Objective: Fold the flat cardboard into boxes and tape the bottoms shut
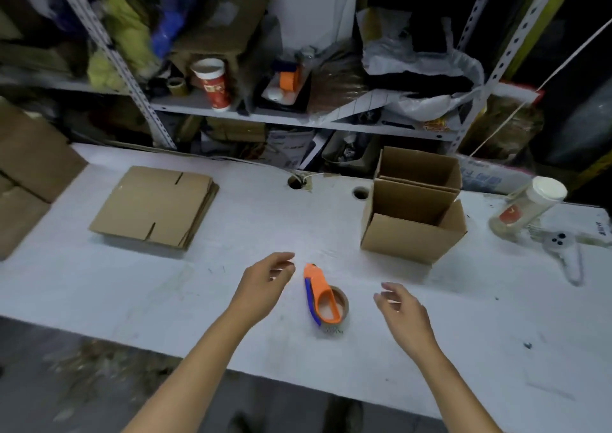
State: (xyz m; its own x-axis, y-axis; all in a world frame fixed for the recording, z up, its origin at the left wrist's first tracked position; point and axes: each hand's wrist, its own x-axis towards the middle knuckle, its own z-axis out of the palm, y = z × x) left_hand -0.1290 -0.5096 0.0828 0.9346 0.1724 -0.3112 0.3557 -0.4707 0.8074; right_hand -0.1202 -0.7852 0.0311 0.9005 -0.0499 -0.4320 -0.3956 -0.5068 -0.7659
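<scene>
A stack of flat cardboard point(155, 207) lies on the white table point(99, 293) at the left. Two folded boxes stand at the right, one point(410, 234) in front of the other point(419, 167), both with open tops. An orange and blue tape dispenser point(323, 295) with a roll of clear tape lies between my hands near the front edge. My left hand point(265, 283) hovers just left of the dispenser, fingers relaxed, holding nothing. My right hand point(402, 310) hovers to its right, fingers loosely spread and empty.
A clear jar with a white lid point(526, 210) and a white tool point(566, 250) lie at the far right. More cardboard point(29, 174) is piled at the left edge. Cluttered metal shelves point(265, 114) stand behind the table. Two round holes point(359, 193) pierce the tabletop.
</scene>
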